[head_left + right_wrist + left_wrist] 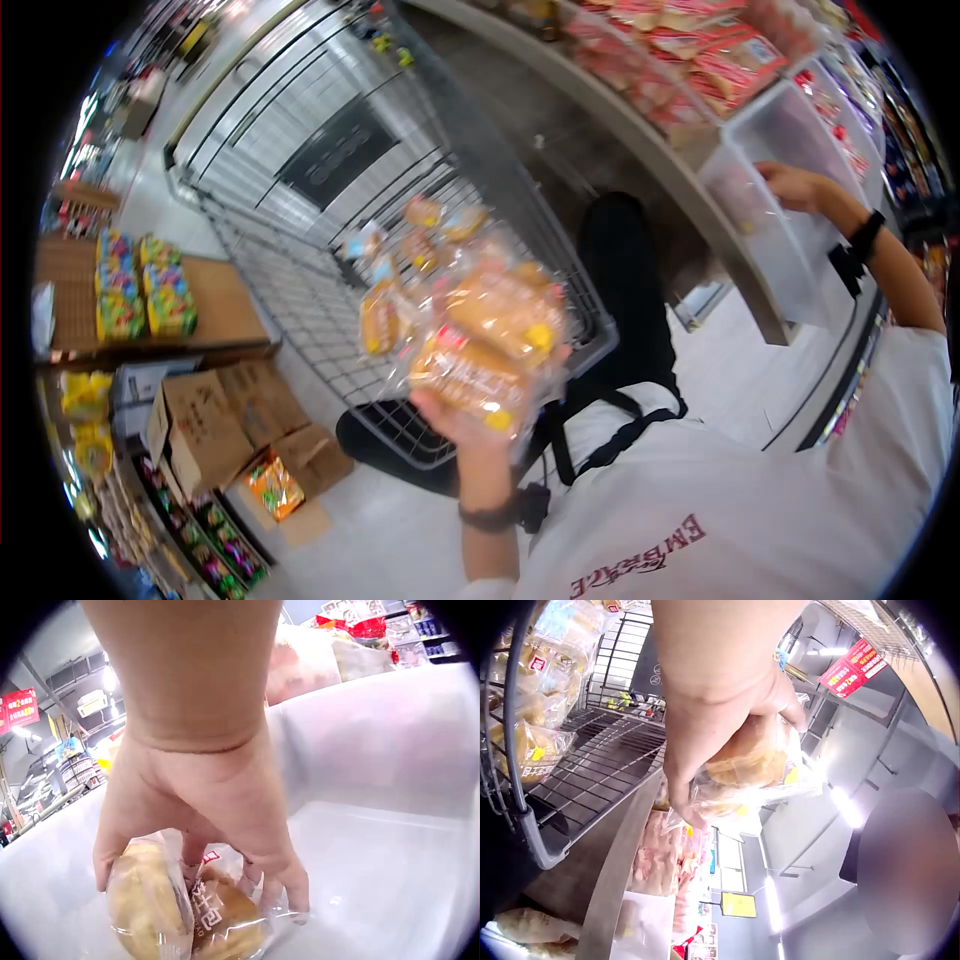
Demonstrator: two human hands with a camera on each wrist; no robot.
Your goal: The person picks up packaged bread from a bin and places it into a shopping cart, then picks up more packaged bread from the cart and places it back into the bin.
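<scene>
My left hand [462,424] holds at least two clear-wrapped bread rolls [478,372] with yellow stickers, above the near end of a wire shopping cart [262,282]. In the left wrist view, thumb and fingers spread round the sides of a wrapped roll [746,759]. My right hand [202,795] reaches down into a white plastic bin [390,847]. Its thumb and fingers grip two wrapped pieces of bread, one pale yellow [146,900] and one brown roll with white lettering [225,915]. More wrapped rolls [380,318] lie inside the cart.
Beside the bin, another compartment holds red-and-white packets [725,65]. The shelf's wooden edge [740,255] runs between cart and bin. To the left stand open cardboard boxes [215,420] and a brown display with colourful packs [170,300]. My knee [625,270] is beside the cart.
</scene>
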